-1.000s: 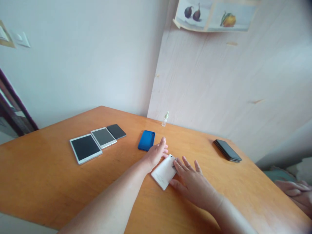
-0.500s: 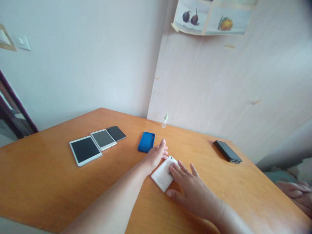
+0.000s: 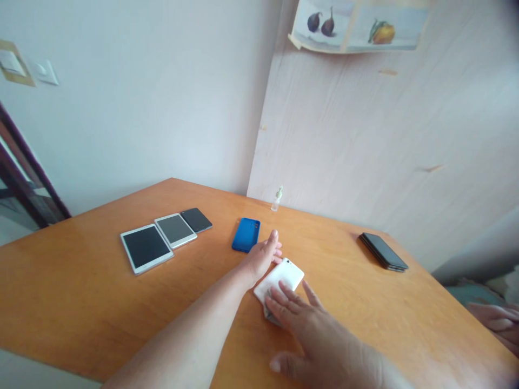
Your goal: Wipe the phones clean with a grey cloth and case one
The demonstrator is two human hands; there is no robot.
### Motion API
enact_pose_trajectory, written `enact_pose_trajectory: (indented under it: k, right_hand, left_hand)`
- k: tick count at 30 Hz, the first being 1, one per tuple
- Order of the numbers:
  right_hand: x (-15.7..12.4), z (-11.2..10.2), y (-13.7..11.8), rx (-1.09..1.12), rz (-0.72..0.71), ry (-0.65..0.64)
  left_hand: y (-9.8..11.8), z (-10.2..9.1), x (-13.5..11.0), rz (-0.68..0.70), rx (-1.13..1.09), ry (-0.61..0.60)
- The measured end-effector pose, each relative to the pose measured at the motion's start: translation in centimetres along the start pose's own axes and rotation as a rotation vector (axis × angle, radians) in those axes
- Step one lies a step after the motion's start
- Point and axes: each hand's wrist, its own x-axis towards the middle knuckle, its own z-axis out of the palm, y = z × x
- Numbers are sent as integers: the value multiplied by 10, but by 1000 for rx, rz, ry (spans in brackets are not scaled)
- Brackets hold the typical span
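A white phone or small tablet (image 3: pixel 292 273) lies back side up on the table, its camera lens at the far corner. My left hand (image 3: pixel 263 259) rests along its left edge, thumb raised and fingers stretched out. My right hand (image 3: pixel 310 324) is flat over the near part of the device, fingers spread. Beneath those fingers shows a bit of greyish cloth (image 3: pixel 272 317), mostly hidden and hanging past the device's near edge. Just beyond my left hand is a blue phone case (image 3: pixel 246 235), its inside facing up.
On the left lie a larger white tablet (image 3: pixel 146 248), a smaller white tablet (image 3: pixel 175 230) and a dark device (image 3: pixel 197 220), in a row. A small pump bottle (image 3: pixel 277 200) stands by the wall. Stacked dark phones (image 3: pixel 383 251) are at the right edge of the wooden table (image 3: pixel 194 335).
My right hand has slid with the cloth from the device's upper part down toward its near edge. My left hand stays at the device's side. The view has shifted slightly.
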Motion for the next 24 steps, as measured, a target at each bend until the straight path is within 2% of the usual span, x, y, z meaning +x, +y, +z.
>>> enact_pose_trajectory:
  k: [1,3,6,8,9,14,16,20,21,22,24]
  right_hand:
    - [0,0,-2,14,-31,-17]
    - [2,1,5,-6,19,24]
    - [9,4,29,-109,261,176]
    - [10,5,35,-152,345,223]
    - [9,4,33,-150,327,215]
    - [2,0,0,-14,20,20]
    - [6,1,5,-10,38,35]
    - [18,8,34,-97,303,211]
    - [19,9,36,-106,328,230]
    - [19,10,35,-100,308,230]
    - [17,11,24,-56,165,183]
  left_hand:
    - [0,0,0,-1,0,0]
    - [-1,-1,0,-2,-5,-1]
    - [-2,-1,1,0,-9,-5]
    - [-3,-2,1,2,-9,-9]
    - [-3,-2,1,2,-8,-12]
    - [0,-1,1,-1,14,-13]
    - [1,-1,1,-4,20,-7]
    - [-1,-1,1,1,1,-8]
    - [-1,-1,1,4,-3,-7]
    - [-1,-1,1,6,-2,-4]
    - [-1,-1,1,5,8,6]
